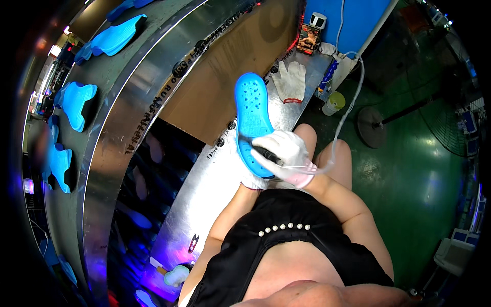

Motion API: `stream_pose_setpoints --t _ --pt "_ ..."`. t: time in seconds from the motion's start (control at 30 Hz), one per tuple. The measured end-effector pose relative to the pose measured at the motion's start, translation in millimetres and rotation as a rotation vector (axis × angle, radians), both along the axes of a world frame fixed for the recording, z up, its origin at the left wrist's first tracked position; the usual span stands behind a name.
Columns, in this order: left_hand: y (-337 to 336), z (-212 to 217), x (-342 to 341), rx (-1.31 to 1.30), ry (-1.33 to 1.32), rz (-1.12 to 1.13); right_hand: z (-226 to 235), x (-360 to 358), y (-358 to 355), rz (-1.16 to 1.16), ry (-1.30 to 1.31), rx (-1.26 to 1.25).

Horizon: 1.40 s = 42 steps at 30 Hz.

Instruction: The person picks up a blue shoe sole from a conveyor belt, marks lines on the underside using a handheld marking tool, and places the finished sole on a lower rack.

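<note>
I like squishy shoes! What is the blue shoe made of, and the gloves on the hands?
The blue shoe looks like moulded foam or soft plastic: smooth, matt, one piece, with punched holes. The glove on the right hand looks like white knitted cotton, as does the spare glove lying on the shiny metal bench.

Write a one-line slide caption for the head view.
Gloved left hand holds blue shoe sole; gloved right hand applies dark tool.

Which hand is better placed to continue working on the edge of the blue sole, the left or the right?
Probably the right hand: it grips the dark tool against the blue sole. The left hand supports the sole from below.
</note>
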<state>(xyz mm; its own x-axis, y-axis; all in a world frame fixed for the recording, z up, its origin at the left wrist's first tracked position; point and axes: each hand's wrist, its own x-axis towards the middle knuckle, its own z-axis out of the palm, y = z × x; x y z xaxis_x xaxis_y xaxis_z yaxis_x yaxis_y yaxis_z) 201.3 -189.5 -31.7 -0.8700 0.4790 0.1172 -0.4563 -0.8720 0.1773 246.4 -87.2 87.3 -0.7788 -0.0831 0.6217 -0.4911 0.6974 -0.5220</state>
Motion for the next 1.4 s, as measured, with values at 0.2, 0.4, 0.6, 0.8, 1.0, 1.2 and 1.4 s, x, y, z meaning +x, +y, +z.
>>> stream_pose_setpoints --t 0.2,0.4,0.6,0.8,1.0,1.2,1.4 --pt "-6 35 -8 -0.056 -0.108 -0.015 -10 -1 0 -0.057 0.120 0.026" --pt "-9 49 -23 -0.069 -0.143 -0.088 -4 10 0 -0.069 -0.159 -0.369" --pt "-33 40 -39 -0.042 0.030 -0.315 -10 23 -6 0.129 -0.373 -0.381" --pt "-61 46 -60 -0.314 0.101 -0.515 22 29 1 0.366 -0.333 0.350" --pt "-62 83 -64 -0.643 0.092 -0.509 14 19 7 0.428 -0.115 0.314" --pt "-76 50 -95 -0.940 1.256 -0.017 21 18 10 0.382 -0.172 0.155" --pt "-85 67 -107 -0.899 1.488 0.192 30 16 14 0.303 -0.038 0.131"
